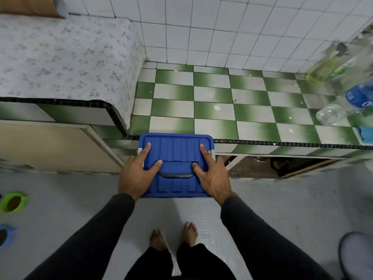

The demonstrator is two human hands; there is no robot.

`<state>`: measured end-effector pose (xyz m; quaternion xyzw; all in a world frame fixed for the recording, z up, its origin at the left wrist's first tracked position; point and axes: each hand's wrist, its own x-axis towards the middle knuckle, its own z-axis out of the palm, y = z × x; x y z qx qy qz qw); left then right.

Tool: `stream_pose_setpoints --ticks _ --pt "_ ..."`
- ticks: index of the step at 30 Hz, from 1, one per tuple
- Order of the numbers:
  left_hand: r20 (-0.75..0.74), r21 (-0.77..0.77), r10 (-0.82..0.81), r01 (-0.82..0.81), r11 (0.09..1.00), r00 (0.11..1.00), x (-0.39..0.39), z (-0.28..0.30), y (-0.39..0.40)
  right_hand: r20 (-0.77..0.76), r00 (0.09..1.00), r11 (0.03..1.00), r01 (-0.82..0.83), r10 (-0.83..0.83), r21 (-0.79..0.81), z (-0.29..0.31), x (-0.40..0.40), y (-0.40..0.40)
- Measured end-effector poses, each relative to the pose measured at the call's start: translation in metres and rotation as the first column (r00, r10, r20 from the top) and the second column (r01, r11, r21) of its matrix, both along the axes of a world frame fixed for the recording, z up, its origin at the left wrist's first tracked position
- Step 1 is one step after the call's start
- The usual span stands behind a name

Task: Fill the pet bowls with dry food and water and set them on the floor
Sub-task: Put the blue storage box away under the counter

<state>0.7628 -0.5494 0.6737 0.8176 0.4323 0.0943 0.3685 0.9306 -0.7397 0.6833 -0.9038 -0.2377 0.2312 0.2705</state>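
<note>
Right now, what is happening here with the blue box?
A person stands barefoot at the green-and-white tiled counter and holds a container with a blue lid at its edge. The left hand and the right hand grip its two sides, thumbs on the lid near the handle. On the floor to the left lie a green bowl and a blue bowl. Bottles stand on the counter's right end.

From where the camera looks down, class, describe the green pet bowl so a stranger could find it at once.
Start at the pale grey floor below the green-and-white checked counter. Follow the floor to the picture's far left edge, left of the person's left hand. The green pet bowl sits there, bright lime with a brown inside; the blue bowl sits nearer the camera.
</note>
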Motion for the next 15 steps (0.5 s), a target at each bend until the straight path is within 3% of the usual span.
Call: stream_pose_setpoints --ticks 9,15 --pt "-0.038 0.021 -0.050 0.050 0.999 0.998 -0.027 -0.039 -0.010 -0.016 1.000 1.000 0.010 -0.010 -0.019 -0.031 -0.032 -0.017" --pt "-0.109 -0.004 -0.051 0.051 0.999 0.993 -0.032 -0.090 -0.027 -0.034 0.999 0.998 -0.035 0.033 -0.060 -0.088 -0.031 -0.029"
